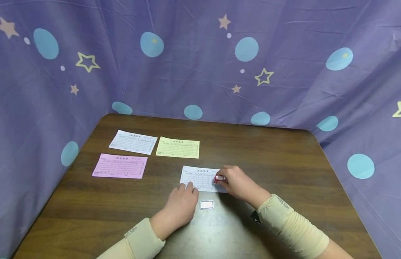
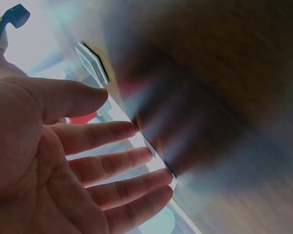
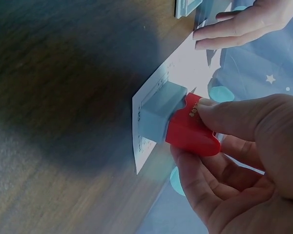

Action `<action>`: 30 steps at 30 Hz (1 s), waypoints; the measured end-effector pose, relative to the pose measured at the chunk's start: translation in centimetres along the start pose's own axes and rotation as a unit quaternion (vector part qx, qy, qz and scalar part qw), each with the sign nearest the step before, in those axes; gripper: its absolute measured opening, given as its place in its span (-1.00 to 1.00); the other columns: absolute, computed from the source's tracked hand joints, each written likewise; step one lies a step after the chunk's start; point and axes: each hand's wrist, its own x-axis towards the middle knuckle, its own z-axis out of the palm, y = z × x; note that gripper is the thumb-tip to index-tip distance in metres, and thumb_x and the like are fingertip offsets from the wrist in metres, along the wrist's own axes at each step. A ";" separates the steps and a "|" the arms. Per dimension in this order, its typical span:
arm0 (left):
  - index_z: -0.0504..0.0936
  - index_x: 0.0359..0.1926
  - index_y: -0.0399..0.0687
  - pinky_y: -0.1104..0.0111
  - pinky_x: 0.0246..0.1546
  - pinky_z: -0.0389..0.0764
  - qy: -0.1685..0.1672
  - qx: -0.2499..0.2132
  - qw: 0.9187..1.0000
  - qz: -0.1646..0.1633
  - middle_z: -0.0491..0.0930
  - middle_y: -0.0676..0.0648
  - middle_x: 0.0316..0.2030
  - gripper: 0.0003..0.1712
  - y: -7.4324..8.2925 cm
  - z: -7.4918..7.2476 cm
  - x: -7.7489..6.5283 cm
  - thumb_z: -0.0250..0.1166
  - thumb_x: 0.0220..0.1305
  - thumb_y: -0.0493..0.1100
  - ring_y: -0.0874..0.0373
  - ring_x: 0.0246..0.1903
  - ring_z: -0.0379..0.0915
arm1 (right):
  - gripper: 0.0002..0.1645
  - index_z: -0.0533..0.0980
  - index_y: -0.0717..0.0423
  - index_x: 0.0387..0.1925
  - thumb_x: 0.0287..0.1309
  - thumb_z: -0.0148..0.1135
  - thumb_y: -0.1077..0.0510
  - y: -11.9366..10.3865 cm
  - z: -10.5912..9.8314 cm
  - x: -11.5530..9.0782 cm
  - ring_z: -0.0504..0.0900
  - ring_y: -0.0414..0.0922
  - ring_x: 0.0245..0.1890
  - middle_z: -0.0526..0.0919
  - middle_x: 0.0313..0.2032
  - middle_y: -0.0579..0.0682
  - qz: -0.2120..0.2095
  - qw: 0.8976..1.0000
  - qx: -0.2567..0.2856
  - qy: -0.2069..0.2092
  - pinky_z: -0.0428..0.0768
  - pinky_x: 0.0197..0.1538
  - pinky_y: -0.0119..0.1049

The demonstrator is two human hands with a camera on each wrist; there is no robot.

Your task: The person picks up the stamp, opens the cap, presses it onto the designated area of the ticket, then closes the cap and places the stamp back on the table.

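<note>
A white printed form (image 1: 195, 176) lies on the wooden table in front of me. My left hand (image 1: 180, 205) rests its fingertips on the form's near left edge, its fingers fairly straight in the left wrist view. Between thumb and fingers, my right hand (image 1: 240, 182) pinches a stamp by its red grip (image 3: 193, 126), which carries gold lettering. The stamp's pale grey block (image 3: 161, 112) stands over the right part of the form, its lower end right at the paper. Just below the form lies a small flat rectangular piece (image 1: 206, 204) with a dark border and pale middle.
At the back left lie a pale blue form (image 1: 133, 142), a yellow form (image 1: 178, 148) and a pink form (image 1: 120, 166), printed alike. The table (image 1: 284, 162) is dark wood. A purple curtain (image 1: 194, 72) with stars and blue ovals surrounds its back and sides.
</note>
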 end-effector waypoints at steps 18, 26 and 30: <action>0.63 -0.11 -0.31 0.06 -0.32 0.54 -0.013 -0.010 1.000 0.010 0.48 -0.22 -0.25 -0.63 -0.4 -0.7 -0.1 0.41 0.17 -0.13 -0.10 -0.26 0.44 | -0.87 0.69 0.16 -0.33 0.07 0.51 0.35 -0.1 -0.1 0.0 0.58 -0.20 -0.41 0.60 -0.42 -0.11 0.006 1.000 0.003 0.005 0.61 -0.28 -0.28; 0.63 -0.10 -0.32 0.05 -0.31 0.55 -0.015 -0.013 1.000 0.011 0.50 -0.23 -0.21 -0.61 -0.3 -0.6 -0.1 0.43 0.16 -0.11 -0.11 -0.25 0.45 | -0.88 0.70 0.16 -0.33 0.08 0.50 0.35 -0.2 -0.3 0.1 0.60 -0.20 -0.40 0.62 -0.41 -0.10 0.012 1.000 0.008 -0.004 0.63 -0.27 -0.28; 0.63 -0.10 -0.31 0.05 -0.31 0.54 -0.019 -0.014 1.000 0.011 0.48 -0.22 -0.23 -0.62 -0.3 -0.6 0.0 0.42 0.17 -0.11 -0.10 -0.26 0.45 | -0.88 0.69 0.18 -0.30 0.10 0.49 0.34 0.3 -0.5 0.0 0.60 -0.21 -0.38 0.63 -0.39 -0.09 0.000 1.000 0.025 -0.005 0.63 -0.25 -0.29</action>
